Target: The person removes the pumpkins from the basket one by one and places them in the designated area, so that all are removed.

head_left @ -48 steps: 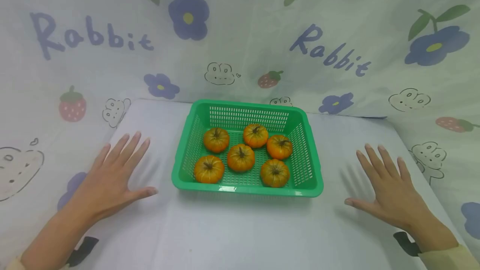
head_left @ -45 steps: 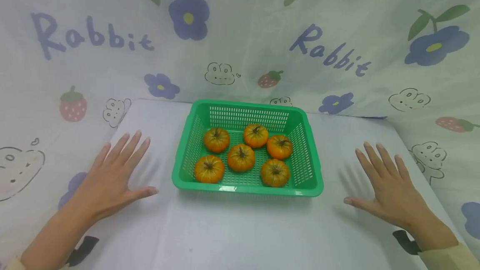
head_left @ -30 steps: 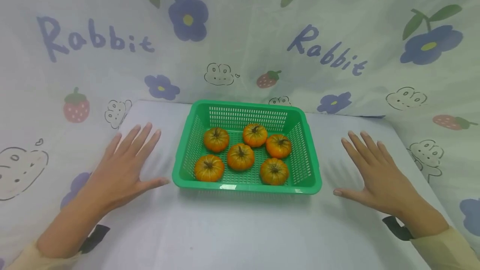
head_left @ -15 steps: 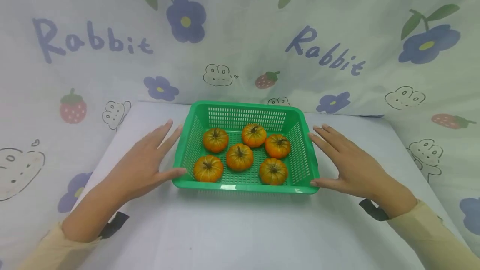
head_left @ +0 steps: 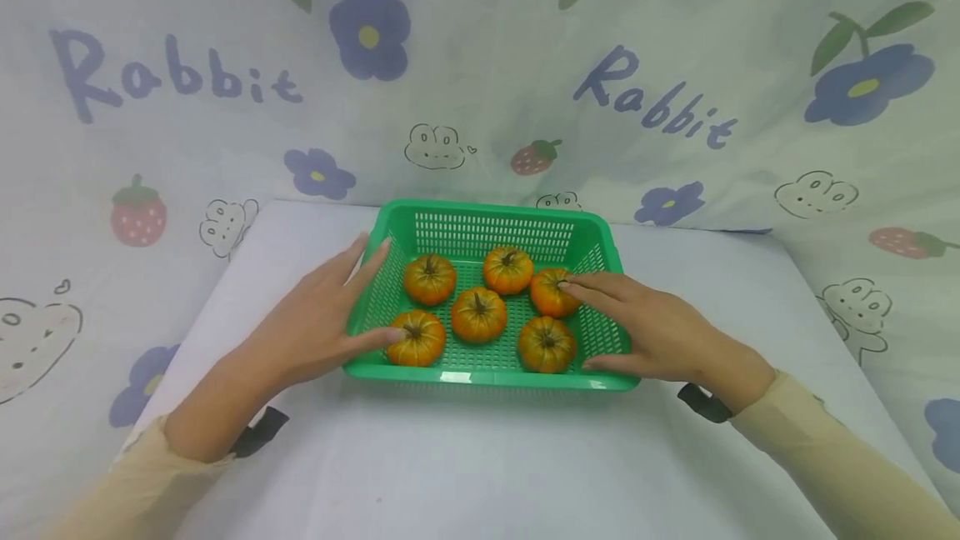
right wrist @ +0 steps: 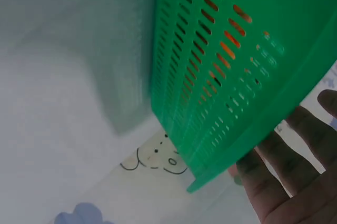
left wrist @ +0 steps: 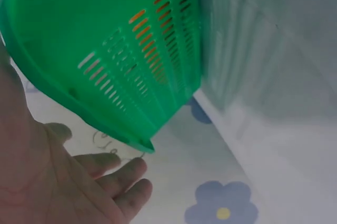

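Note:
A green plastic basket (head_left: 487, 377) with slotted walls stands on the white table and holds several small orange pumpkins (head_left: 478, 315). My left hand (head_left: 318, 319) hovers at the basket's left rim, fingers extended, its thumb overlapping the front-left pumpkin (head_left: 415, 338) in the head view. My right hand (head_left: 648, 325) reaches across the right rim with straight fingers, their tips overlapping the right-hand pumpkin (head_left: 550, 293). The left wrist view shows the left palm (left wrist: 47, 176) beside the outer wall. In the right wrist view, the right fingers (right wrist: 287, 161) extend past the rim. Neither hand grips anything.
A white cloth (head_left: 465, 65) printed with flowers, strawberries, rabbits and the word Rabbit hangs behind and beside the table. The white tabletop (head_left: 480, 465) stretches in front of the basket. Dark straps (head_left: 705, 403) sit at both wrists, below beige sleeves.
Both hands have moved inward from either side of the table, and they now overlap the basket's side rims. The basket and the pumpkins have stayed in place.

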Action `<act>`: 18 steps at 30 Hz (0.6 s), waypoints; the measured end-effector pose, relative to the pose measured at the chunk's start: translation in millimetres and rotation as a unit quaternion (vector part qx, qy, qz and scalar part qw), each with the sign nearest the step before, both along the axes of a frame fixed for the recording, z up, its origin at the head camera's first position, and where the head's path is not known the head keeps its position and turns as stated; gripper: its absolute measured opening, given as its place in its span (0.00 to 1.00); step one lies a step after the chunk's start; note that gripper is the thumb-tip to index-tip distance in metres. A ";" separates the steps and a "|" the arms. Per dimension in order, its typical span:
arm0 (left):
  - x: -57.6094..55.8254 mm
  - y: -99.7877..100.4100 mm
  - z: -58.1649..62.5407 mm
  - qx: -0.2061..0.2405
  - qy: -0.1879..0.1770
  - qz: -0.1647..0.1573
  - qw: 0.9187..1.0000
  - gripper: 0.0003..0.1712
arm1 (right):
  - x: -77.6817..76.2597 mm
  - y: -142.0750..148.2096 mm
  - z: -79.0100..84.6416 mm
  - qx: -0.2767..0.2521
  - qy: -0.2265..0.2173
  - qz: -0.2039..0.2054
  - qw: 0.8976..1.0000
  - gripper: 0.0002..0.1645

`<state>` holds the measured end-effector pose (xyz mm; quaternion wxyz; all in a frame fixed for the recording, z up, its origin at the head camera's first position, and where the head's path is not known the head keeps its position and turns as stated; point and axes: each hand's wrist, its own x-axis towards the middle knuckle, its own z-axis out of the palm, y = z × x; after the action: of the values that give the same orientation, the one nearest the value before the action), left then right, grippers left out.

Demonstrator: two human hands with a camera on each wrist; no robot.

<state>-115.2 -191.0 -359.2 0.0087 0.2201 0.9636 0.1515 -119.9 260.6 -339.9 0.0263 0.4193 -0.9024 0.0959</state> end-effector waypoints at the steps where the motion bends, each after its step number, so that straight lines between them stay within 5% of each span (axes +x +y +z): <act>1: -0.7 1.0 -0.7 0.001 -0.001 0.004 1.000 0.64 | -0.5 -2.2 -0.3 0.000 -0.002 0.001 1.000 0.58; 12: -6.6 15.0 -7.7 0.047 0.021 0.069 0.996 0.63 | -5.6 -23.6 -11.0 0.023 -0.053 -0.013 0.998 0.52; 18: -3.8 21.1 -7.2 0.060 0.002 0.106 0.993 0.65 | -8.6 -31.2 -15.6 0.035 -0.053 -0.001 0.998 0.51</act>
<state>-119.0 -169.8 -366.4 -0.0229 0.1172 0.9706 0.2089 -128.6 229.4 -355.5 -0.0363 0.4133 -0.9058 0.0859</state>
